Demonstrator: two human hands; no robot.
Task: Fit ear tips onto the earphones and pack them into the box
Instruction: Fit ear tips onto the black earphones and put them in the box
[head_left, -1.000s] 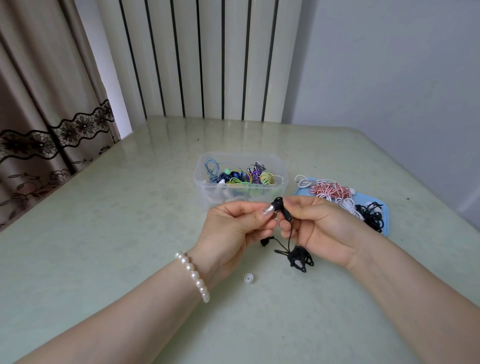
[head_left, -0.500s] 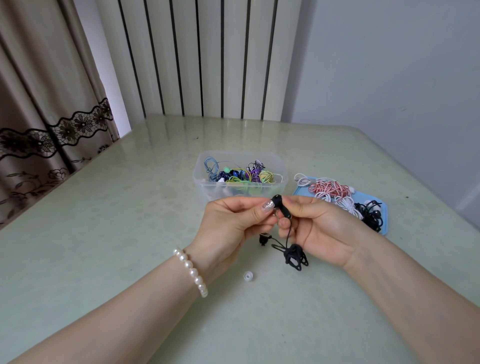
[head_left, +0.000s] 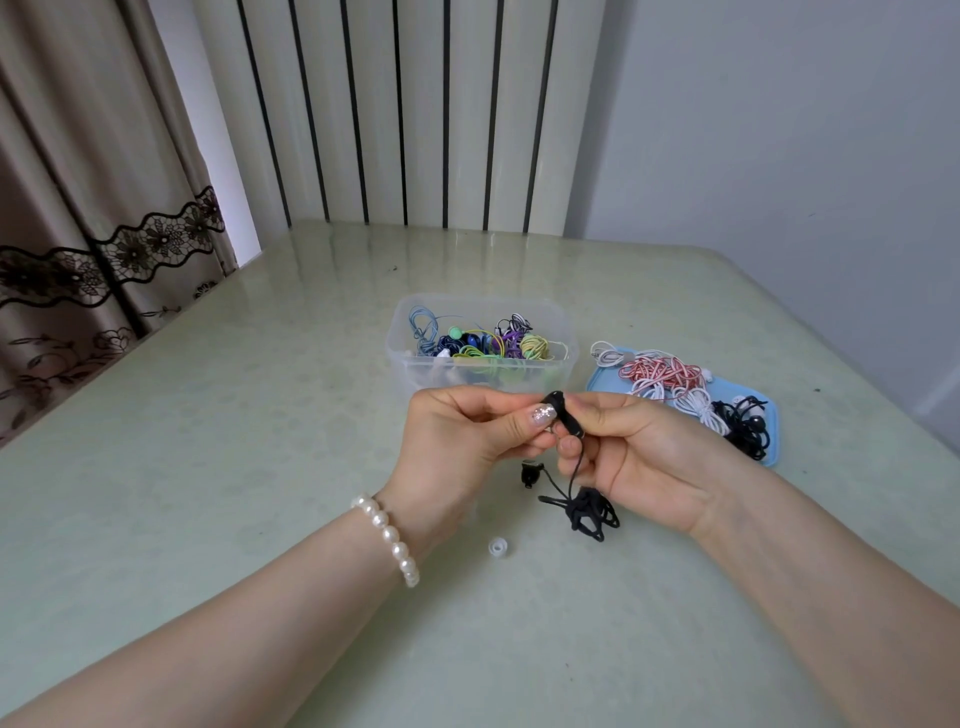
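A black earbud (head_left: 563, 413) is pinched between my left hand (head_left: 467, 436) and my right hand (head_left: 639, 452) above the table. Its bundled black cable (head_left: 587, 512) hangs below my right hand, and the second earbud (head_left: 531, 474) dangles under my left fingers. A white ear tip (head_left: 497, 547) lies loose on the table near my left wrist. Just behind my hands stands a clear plastic box (head_left: 410, 364) holding several coloured earphone bundles. Whether an ear tip sits between my left fingertips is hidden.
A blue lid (head_left: 771, 431) at the right holds red-white, white and black earphone bundles. The pale green table (head_left: 208, 467) ends near a curtain at the left and a wall at the right. A white radiator stands behind the table.
Both hands stay pinched on the same earbud, drifting slightly. The hanging cable bundle has swung a little to the left.
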